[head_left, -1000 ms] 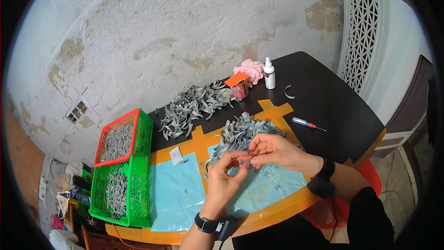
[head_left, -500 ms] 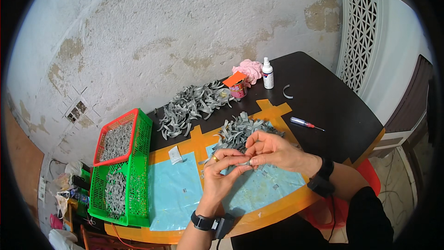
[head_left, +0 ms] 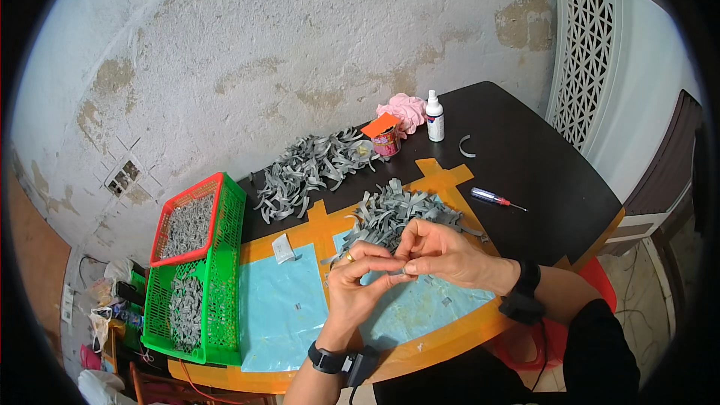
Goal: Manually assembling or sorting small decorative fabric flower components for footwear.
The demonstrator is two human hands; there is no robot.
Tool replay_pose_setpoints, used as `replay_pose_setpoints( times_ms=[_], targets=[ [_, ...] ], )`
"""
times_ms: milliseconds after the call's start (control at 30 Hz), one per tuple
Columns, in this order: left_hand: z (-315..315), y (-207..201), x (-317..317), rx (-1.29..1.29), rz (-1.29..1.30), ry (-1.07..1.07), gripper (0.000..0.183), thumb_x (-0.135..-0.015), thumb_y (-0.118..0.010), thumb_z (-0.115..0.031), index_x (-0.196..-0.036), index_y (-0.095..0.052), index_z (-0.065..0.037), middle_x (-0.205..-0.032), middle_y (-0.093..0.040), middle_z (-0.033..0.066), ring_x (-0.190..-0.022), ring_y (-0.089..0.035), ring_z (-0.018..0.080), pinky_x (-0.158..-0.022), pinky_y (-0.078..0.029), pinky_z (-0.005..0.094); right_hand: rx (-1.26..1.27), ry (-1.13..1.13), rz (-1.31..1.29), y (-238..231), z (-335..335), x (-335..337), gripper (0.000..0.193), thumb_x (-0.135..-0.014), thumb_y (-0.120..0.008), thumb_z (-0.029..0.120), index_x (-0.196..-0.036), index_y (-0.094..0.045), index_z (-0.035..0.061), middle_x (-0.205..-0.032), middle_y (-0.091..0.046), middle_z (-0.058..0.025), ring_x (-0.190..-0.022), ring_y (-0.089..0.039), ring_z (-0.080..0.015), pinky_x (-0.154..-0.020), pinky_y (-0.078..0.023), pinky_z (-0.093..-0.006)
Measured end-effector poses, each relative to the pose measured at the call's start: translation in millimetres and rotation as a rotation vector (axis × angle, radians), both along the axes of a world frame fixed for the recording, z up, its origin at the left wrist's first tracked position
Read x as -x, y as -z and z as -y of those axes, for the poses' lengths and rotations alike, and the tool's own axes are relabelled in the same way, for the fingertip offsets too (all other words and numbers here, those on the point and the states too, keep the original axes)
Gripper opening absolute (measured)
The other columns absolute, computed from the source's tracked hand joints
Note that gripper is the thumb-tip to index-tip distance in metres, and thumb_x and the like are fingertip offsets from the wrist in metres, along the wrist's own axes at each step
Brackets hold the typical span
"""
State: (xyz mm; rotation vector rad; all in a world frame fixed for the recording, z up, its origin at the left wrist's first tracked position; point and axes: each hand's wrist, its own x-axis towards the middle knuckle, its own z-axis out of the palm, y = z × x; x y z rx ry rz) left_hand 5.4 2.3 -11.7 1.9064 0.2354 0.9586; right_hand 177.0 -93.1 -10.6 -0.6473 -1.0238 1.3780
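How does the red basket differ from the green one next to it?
The red basket is smaller and sits higher, on the far end of the green basket. The green basket is longer and rests on the table's corner. Both are plastic mesh and hold grey strips.

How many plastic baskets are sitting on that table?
2: a green basket at the table's left end, and a smaller red basket resting on its far half. Both hold grey pieces. None else shows, though the red one could cover more.

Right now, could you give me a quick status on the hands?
Left hand and right hand together, pinching a small grey piece. Grey strip pile just behind. Nothing in the way.
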Motion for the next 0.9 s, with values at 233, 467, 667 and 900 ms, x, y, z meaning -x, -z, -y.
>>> replay_pose_setpoints(
  times_ms=[233,467,667,900],
  targets=[
    [-2.8,-0.7,1.0,0.078,-0.05,0.026,0.026,-0.066,-0.079,0.006,-0.089,-0.072,-0.003,-0.095,-0.061,0.0057,-0.09,-0.058,0.0154,-0.082,-0.047,0.0287,0.021,-0.019,-0.137,10.8,-3.9,1.4,0.024,-0.086,-0.063,0.001,-0.097,-0.042,0.006,-0.098,-0.056,-0.007,-0.088,-0.055,-0.0129,-0.078,-0.045,-0.0285],
    [1.3,-2.8,-2.5,0.042,-0.022,0.029,0.025,-0.068,-0.079,0.0,-0.092,-0.073,-0.005,-0.093,-0.059,0.0027,-0.077,-0.055,0.0103,-0.072,-0.047,0.0243,-0.029,-0.026,-0.132,18.1,-4.8,-0.1,0.021,-0.087,-0.061,0.0,-0.101,-0.046,0.0051,-0.097,-0.057,-0.0048,-0.089,-0.056,-0.011,-0.075,-0.045,-0.0259],
    [1.8,-1.8,-1.8,0.073,-0.039,0.016,0.025,-0.068,-0.079,0.001,-0.092,-0.073,-0.005,-0.093,-0.059,0.0021,-0.075,-0.055,0.0099,-0.072,-0.047,0.0238,-0.009,-0.041,-0.106,10.7,-4.2,-1.0,0.021,-0.087,-0.063,0.002,-0.098,-0.045,0.0058,-0.095,-0.057,-0.0035,-0.087,-0.055,-0.01,-0.074,-0.045,-0.0246],
    [5.5,-18.2,-0.1,0.201,0.093,-0.104,0.02,-0.067,-0.079,0.004,-0.085,-0.07,-0.001,-0.092,-0.058,0.0052,-0.088,-0.057,0.013,-0.073,-0.049,0.0255,-0.075,0.1,0.044,4.4,-7.1,-3.9,0.024,-0.085,-0.064,-0.002,-0.095,-0.044,0.0064,-0.096,-0.057,-0.0057,-0.089,-0.056,-0.0102,-0.078,-0.047,-0.0243]
  ],
)
